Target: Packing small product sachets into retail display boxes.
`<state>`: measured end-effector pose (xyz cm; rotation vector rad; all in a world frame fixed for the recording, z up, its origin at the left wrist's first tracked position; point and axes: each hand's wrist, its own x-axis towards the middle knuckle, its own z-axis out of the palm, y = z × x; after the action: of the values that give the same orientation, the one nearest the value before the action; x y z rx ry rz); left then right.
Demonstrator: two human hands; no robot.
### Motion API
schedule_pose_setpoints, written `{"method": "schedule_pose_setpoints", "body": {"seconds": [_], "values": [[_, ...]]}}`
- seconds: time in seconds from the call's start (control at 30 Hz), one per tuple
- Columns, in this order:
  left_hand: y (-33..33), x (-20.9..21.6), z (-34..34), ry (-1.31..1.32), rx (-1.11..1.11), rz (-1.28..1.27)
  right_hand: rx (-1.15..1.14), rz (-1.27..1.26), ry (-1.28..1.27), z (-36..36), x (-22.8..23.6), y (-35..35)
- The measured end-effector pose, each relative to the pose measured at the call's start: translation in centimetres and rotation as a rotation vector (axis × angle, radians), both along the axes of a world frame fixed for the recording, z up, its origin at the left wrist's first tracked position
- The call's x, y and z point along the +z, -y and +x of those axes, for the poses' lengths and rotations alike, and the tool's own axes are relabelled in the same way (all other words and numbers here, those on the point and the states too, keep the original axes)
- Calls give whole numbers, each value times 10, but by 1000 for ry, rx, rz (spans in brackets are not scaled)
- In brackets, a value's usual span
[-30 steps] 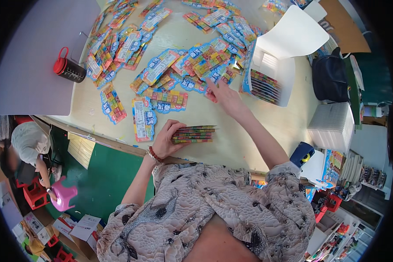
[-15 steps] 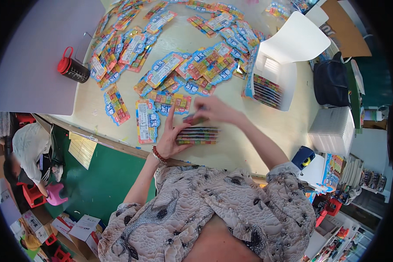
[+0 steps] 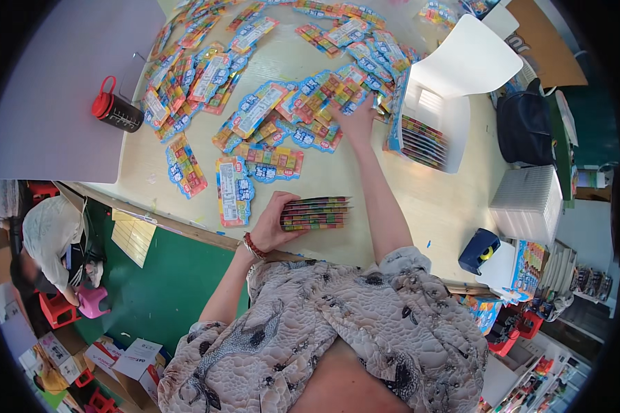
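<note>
Gripping stack of colourful blister cards [image 3: 315, 213] at lower centre of frame: left hand [image 3: 272, 224], fingers closed around stack's left end, stack resting edge-on against pale tabletop [image 3: 420, 206]. Right hand [image 3: 357, 118] stretched to upper centre, palm down, fingers spread flat on loose cards [image 3: 303, 110] scattered there; nothing clamped. White open box [image 3: 437, 113] just right of right hand, cards filed inside. Red-lidded dark mug [image 3: 116, 110] upper left. Blue tape dispenser [image 3: 479, 250] lower right. Another person crouched at left edge.
</note>
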<state>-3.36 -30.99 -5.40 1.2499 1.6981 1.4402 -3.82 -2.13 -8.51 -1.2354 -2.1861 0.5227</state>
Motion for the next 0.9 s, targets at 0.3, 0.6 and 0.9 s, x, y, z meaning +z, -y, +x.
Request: {"method": "schedule_pose_setpoints", "body": {"seconds": [0.3, 0.6, 0.9], "values": [[6, -2, 4, -38, 39, 16, 32, -583, -633, 34, 18, 12], [3, -6, 4, -56, 33, 6, 312, -682, -547, 5, 42, -7], [11, -17, 8, 138, 178, 89, 1377, -767, 629, 11, 106, 48]]}}
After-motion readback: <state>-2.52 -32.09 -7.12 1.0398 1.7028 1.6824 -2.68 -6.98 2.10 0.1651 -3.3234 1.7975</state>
